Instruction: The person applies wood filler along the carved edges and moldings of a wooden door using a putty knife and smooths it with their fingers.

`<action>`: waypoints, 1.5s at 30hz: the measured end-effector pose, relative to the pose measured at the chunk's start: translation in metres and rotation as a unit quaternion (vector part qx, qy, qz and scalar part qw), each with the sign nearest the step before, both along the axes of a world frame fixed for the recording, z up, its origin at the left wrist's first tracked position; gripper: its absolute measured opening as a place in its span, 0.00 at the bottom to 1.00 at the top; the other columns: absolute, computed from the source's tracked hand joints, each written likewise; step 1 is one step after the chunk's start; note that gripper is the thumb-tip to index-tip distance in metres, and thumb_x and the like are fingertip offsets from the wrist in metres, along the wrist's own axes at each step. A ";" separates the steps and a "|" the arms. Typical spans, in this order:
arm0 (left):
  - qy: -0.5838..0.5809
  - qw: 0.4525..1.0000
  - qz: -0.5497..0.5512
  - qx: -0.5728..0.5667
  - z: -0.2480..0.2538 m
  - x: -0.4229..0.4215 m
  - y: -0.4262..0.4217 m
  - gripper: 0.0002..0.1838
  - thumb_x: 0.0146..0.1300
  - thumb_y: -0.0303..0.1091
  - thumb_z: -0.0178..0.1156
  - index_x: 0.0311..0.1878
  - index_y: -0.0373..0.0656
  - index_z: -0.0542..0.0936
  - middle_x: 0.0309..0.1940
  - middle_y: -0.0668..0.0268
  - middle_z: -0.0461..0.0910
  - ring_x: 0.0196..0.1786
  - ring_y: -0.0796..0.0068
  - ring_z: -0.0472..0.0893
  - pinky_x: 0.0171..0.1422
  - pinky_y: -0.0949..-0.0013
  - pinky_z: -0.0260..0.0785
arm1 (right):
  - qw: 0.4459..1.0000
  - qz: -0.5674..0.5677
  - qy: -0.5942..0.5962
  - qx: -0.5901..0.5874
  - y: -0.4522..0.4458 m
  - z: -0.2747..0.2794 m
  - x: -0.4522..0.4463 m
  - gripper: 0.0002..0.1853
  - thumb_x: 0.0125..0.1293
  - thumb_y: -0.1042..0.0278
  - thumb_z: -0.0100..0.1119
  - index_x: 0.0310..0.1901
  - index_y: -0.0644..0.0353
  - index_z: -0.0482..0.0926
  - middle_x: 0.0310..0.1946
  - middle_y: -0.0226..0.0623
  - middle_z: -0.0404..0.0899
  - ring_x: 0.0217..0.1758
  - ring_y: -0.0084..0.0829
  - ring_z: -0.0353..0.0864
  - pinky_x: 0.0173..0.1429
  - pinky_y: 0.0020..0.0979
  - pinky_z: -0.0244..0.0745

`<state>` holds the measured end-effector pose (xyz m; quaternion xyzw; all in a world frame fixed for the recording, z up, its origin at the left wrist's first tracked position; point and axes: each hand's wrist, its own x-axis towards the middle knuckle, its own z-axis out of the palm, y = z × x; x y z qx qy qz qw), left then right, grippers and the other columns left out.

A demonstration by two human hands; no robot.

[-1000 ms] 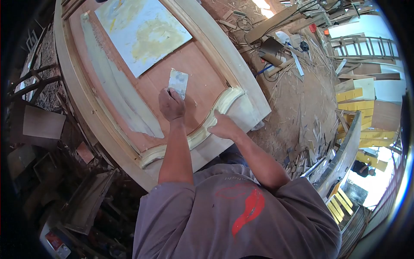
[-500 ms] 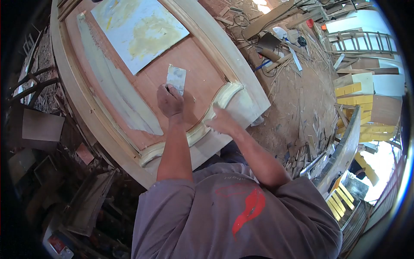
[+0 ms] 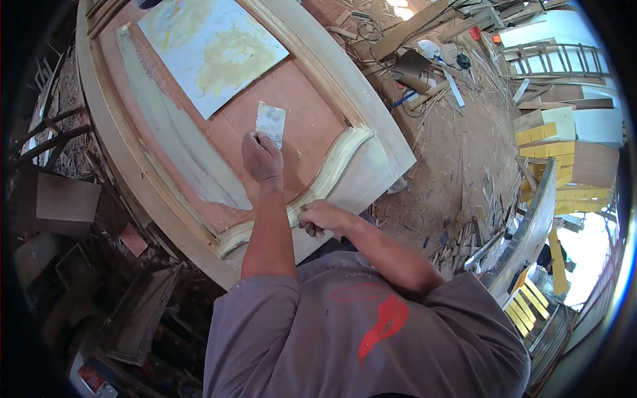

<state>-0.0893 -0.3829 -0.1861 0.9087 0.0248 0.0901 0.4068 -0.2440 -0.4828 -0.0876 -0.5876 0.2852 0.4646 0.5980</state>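
My left hand [image 3: 262, 158] is closed around the lower end of a small, stained, pale scraper plate [image 3: 271, 123], held over the reddish panel [image 3: 232, 132]. To its right, my right hand [image 3: 322, 219] is closed at the curved moulding [image 3: 332, 159], which is coated with pale yellow filler. Whether its curled fingers hold anything is hidden. A white board [image 3: 219, 56] smeared with yellowish paste lies on the panel, above my left hand. Along the panel's left part runs a long pale filler strip [image 3: 179, 126].
Wood scraps and a cable [image 3: 415, 113] litter the ground at the right. A ladder [image 3: 561, 61] and yellow slatted pieces [image 3: 557, 156] are farther right. Dark frames and boards [image 3: 70, 199] stand at the left. A person's dark clothing [image 3: 544, 257] partly shows at the far right.
My right hand has moved down and left along the curved moulding, its fingers now curled. My left hand still grips the scraper plate, nearly in the same place.
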 end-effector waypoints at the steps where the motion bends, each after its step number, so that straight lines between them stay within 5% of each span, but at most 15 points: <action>1: 0.000 1.000 -0.003 -0.002 0.000 0.000 0.000 0.15 0.80 0.41 0.53 0.51 0.37 0.78 0.46 0.47 0.83 0.49 0.41 0.84 0.53 0.45 0.76 | 1.000 -0.019 -0.011 -0.008 -0.003 0.013 -0.001 0.39 0.69 0.66 0.62 0.77 0.78 0.63 0.31 0.37 0.86 0.28 0.27 0.83 0.29 0.29 0.77; 5: 0.003 1.000 0.001 -0.010 0.004 -0.001 -0.002 0.15 0.80 0.41 0.52 0.51 0.36 0.78 0.46 0.47 0.84 0.49 0.41 0.84 0.52 0.46 0.77 | 0.991 -0.091 -0.092 -0.036 -0.038 0.026 -0.011 0.47 0.69 0.68 0.63 0.85 0.71 0.50 0.32 0.36 0.86 0.30 0.23 0.83 0.30 0.28 0.78; 10: -0.041 0.998 0.020 -0.036 0.001 0.000 0.002 0.12 0.78 0.37 0.53 0.48 0.37 0.77 0.40 0.49 0.83 0.44 0.43 0.84 0.47 0.46 0.76 | 0.959 -0.078 -0.180 -0.203 -0.076 0.037 -0.012 0.45 0.66 0.69 0.66 0.83 0.67 0.59 0.31 0.36 0.85 0.29 0.24 0.83 0.33 0.30 0.78; 16: 0.023 0.954 -0.045 -0.297 0.006 -0.006 0.066 0.15 0.80 0.39 0.57 0.47 0.34 0.77 0.41 0.55 0.83 0.39 0.62 0.84 0.45 0.56 0.76 | 0.942 -0.085 -0.222 -0.237 -0.097 0.053 -0.044 0.42 0.65 0.71 0.68 0.81 0.64 0.65 0.28 0.27 0.75 0.29 0.21 0.76 0.37 0.29 0.75; 19: 0.062 0.928 0.037 -0.365 0.029 -0.048 0.120 0.13 0.81 0.37 0.57 0.53 0.34 0.79 0.42 0.65 0.80 0.45 0.76 0.77 0.49 0.66 0.73 | 0.939 -0.108 -0.238 -0.222 -0.101 0.040 -0.075 0.41 0.65 0.73 0.68 0.80 0.64 0.68 0.29 0.26 0.74 0.30 0.19 0.74 0.38 0.28 0.75; 25: 0.073 0.904 0.143 -0.397 0.053 -0.149 0.243 0.08 0.82 0.33 0.58 0.49 0.36 0.79 0.45 0.66 0.81 0.47 0.80 0.79 0.51 0.71 0.74 | 0.939 0.004 -0.245 -0.242 -0.085 0.043 -0.082 0.38 0.67 0.77 0.68 0.79 0.65 0.69 0.35 0.25 0.77 0.35 0.16 0.75 0.42 0.24 0.75; 29: 0.098 0.829 0.168 -0.524 0.073 -0.203 0.267 0.10 0.82 0.32 0.59 0.59 0.39 0.78 0.51 0.64 0.83 0.52 0.72 0.86 0.54 0.63 0.83 | 0.946 0.008 -0.260 -0.191 -0.067 0.034 -0.073 0.36 0.69 0.79 0.69 0.79 0.64 0.70 0.38 0.25 0.78 0.39 0.15 0.77 0.45 0.23 0.76; 32: 0.156 0.781 0.224 -0.562 0.089 -0.226 0.239 0.11 0.79 0.30 0.62 0.59 0.40 0.78 0.53 0.62 0.84 0.51 0.67 0.88 0.53 0.58 0.87 | 0.945 -0.022 -0.302 -0.122 -0.044 0.033 -0.069 0.38 0.70 0.73 0.70 0.80 0.63 0.68 0.42 0.31 0.84 0.42 0.20 0.80 0.50 0.27 0.80; 39: 0.216 0.704 0.144 -0.661 0.131 -0.249 0.106 0.10 0.77 0.28 0.65 0.55 0.42 0.75 0.53 0.62 0.83 0.55 0.66 0.87 0.59 0.54 0.89 | 0.936 -0.129 -0.310 0.103 0.017 0.068 -0.065 0.51 0.74 0.78 0.66 0.87 0.64 0.40 0.52 0.44 0.87 0.52 0.23 0.85 0.55 0.26 0.80; 45: 0.228 0.737 0.090 -0.630 0.146 -0.242 0.049 0.11 0.76 0.28 0.67 0.54 0.38 0.75 0.50 0.59 0.84 0.52 0.67 0.88 0.58 0.56 0.89 | 0.923 -0.132 -0.354 0.068 -0.013 0.076 -0.048 0.47 0.75 0.81 0.63 0.87 0.64 0.42 0.49 0.42 0.88 0.50 0.23 0.86 0.54 0.26 0.80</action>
